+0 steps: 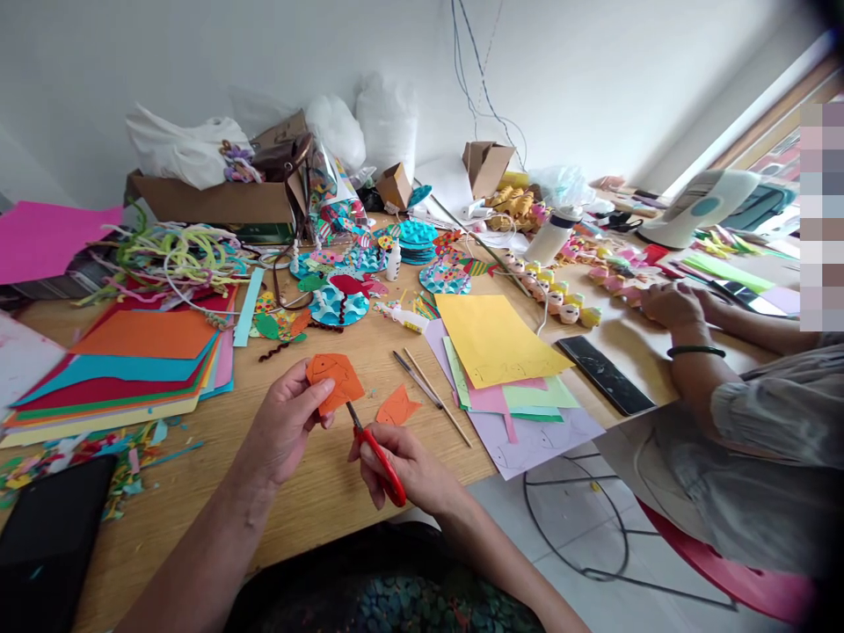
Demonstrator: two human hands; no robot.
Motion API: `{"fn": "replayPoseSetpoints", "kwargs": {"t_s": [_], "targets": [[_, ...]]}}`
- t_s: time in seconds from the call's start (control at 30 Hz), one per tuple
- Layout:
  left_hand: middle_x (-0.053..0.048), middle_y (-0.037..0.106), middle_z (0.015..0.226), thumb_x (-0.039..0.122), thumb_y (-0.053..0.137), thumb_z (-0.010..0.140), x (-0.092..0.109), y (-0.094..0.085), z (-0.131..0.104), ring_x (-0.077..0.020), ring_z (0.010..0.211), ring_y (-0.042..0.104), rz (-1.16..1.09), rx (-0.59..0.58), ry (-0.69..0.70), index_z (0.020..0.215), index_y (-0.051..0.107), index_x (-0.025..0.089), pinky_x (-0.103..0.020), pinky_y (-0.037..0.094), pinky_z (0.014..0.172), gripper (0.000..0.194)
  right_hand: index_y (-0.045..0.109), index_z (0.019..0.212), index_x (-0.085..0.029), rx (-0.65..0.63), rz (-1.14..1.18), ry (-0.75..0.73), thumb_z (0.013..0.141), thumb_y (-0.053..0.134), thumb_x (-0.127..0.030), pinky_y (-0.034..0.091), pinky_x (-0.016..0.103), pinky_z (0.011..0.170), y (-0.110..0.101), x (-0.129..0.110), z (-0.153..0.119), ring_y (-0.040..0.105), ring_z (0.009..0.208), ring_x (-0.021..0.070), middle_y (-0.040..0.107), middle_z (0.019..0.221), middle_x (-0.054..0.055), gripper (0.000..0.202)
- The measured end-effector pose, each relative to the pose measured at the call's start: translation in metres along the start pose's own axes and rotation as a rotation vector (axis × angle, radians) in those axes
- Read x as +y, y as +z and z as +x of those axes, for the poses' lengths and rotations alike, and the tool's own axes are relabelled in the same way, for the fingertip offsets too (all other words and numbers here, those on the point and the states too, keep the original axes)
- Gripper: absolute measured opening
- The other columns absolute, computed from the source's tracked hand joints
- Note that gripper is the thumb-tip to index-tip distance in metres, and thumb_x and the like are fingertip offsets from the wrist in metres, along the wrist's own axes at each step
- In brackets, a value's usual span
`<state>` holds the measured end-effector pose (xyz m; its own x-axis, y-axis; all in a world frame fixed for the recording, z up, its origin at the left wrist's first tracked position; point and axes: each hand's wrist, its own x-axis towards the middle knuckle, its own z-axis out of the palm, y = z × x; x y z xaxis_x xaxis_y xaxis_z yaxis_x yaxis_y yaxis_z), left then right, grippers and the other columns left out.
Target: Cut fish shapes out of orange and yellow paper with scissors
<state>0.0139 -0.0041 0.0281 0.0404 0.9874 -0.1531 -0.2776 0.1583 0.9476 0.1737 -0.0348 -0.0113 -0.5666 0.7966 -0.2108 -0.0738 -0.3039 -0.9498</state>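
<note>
My left hand [288,422] pinches a small piece of orange paper [338,380] with a fish outline drawn on it. In my right hand [412,466] is a pair of scissors [381,468] with red handles, the fingers wrapped round them. The blades reach up to the lower edge of the orange paper. Just to the right, an orange paper fish [397,406] lies on the table. Beyond it rest a pen [417,378] and a thin wooden stick [436,394].
Stacked coloured paper [145,334] lies left, near paper scraps [141,466] and a black phone [56,536]. Yellow paper [498,338] tops more sheets at right, beside another phone [605,374]. Fish decorations [339,299] and a glue bottle [405,318] stand behind. A co-worker's hands [676,308] are at right.
</note>
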Motion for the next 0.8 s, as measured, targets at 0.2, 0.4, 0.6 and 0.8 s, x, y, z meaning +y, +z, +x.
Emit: {"fn": "replayPoseSetpoints", "kwargs": {"t_s": [0.2,0.4,0.6,0.8], "targets": [[0.006,0.058,0.058,0.024,0.071,0.065,-0.002,0.001,-0.002,-0.0074,0.047,0.049,-0.001,0.014,-0.015,0.082,0.061,0.017,-0.019,0.041,0.045,0.020,0.053,0.080,-0.015,0.003,0.019,0.002,0.077,0.056,-0.060,0.031,0.018,0.042,0.000,0.001,0.001,0.045,0.040,0.0061,0.049,0.050,-0.006,0.046],[0.006,0.060,0.061,0.025,0.071,0.066,-0.006,0.003,-0.001,-0.0076,0.049,0.050,-0.018,0.017,-0.004,0.080,0.059,0.018,-0.019,0.043,0.046,0.020,0.053,0.081,-0.014,-0.005,0.044,-0.045,0.078,0.054,-0.062,0.032,0.018,0.041,0.002,0.005,0.003,0.046,0.039,0.0057,0.050,0.051,-0.007,0.048],[0.005,0.061,0.066,0.024,0.071,0.066,-0.010,0.007,-0.003,-0.0077,0.052,0.051,-0.044,0.037,-0.006,0.082,0.060,0.017,-0.018,0.044,0.046,0.020,0.053,0.082,-0.014,0.003,0.076,-0.073,0.078,0.054,-0.062,0.033,0.018,0.041,0.002,0.009,0.004,0.047,0.039,0.0058,0.050,0.051,-0.006,0.048],[0.005,0.060,0.064,0.024,0.070,0.066,-0.012,0.012,-0.004,-0.0077,0.051,0.050,-0.055,0.023,-0.014,0.080,0.060,0.017,-0.019,0.045,0.046,0.019,0.054,0.082,-0.014,-0.008,0.124,-0.079,0.077,0.056,-0.063,0.032,0.018,0.040,0.002,0.012,0.003,0.047,0.038,0.0061,0.051,0.051,-0.006,0.049]]}}
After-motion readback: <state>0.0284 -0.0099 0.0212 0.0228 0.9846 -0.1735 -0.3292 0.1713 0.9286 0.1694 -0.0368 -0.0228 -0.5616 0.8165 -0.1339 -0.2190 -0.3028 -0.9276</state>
